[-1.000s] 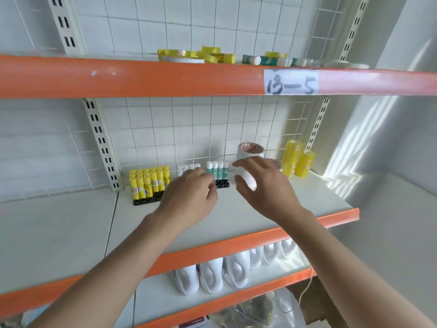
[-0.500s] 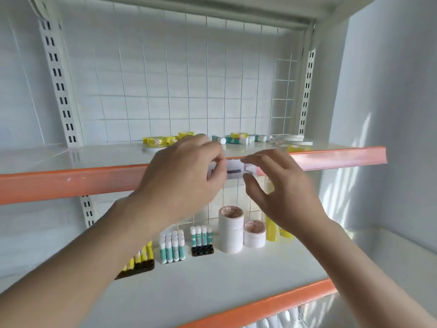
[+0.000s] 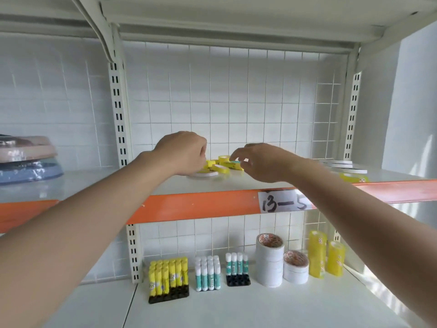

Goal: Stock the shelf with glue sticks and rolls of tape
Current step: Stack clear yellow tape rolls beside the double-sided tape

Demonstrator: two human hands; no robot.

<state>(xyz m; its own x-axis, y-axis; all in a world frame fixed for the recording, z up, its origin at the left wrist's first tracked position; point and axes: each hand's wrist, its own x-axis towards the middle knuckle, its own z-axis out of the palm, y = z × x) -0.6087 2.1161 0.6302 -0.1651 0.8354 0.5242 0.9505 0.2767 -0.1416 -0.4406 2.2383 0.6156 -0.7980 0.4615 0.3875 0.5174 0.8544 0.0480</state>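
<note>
On the upper shelf [image 3: 236, 185] lies a loose pile of yellow tape rolls [image 3: 223, 168] and glue sticks, with a flat white tape roll [image 3: 203, 174] in front of it. My left hand [image 3: 182, 152] hovers over the pile's left end with its fingers curled down among the yellow rolls; its fingertips are hidden. My right hand [image 3: 260, 162] reaches in from the right and pinches the end of a teal-and-white glue stick [image 3: 234, 164] lying in the pile.
The lower shelf holds yellow glue sticks [image 3: 169, 275] in a black tray, teal-and-white glue sticks [image 3: 208, 272], white tape stacks [image 3: 269, 263] and yellow tape stacks [image 3: 316, 254]. Flat white rolls [image 3: 343, 165] lie at the upper right. Wrapped basins [image 3: 26, 159] are stacked at the upper left.
Both hands rose from the lower shelf, past the orange edge, and now reach onto the upper shelf's pile. My view tilted upward with them.
</note>
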